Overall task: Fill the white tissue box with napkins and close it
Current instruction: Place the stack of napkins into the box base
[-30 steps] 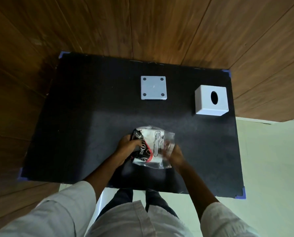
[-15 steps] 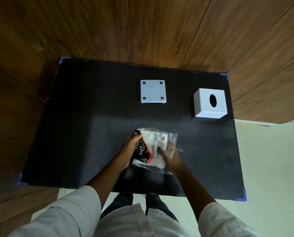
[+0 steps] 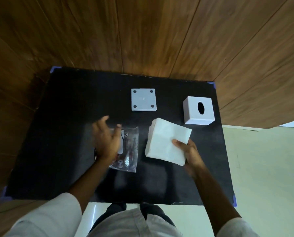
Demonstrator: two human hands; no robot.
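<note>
- The black surface (image 3: 60, 134) is set against a wooden wall, and everything belonging to the task is carried on it.
- The stack of napkins (image 3: 166, 142) is held above the surface at centre right, clamped at its near right corner by the fingers (image 3: 176, 142) of the right hand (image 3: 190, 154); its faces are seen tilted, with one corner pointing far and right.
- The white tissue box (image 3: 198, 110) is found far and right of the stack, near but apart from it, with the oval slot facing up; the right hand is judged the nearer to it.
- The grey base plate (image 3: 143, 99) is seen apart from the box, to its left, so the box is judged not yet closed.
- The empty plastic wrapper (image 3: 127, 151) is left on the surface beneath the left hand (image 3: 107, 141).
- The left hand's fingers are spread apart and blurred; nothing is seen gripped by them.
</note>
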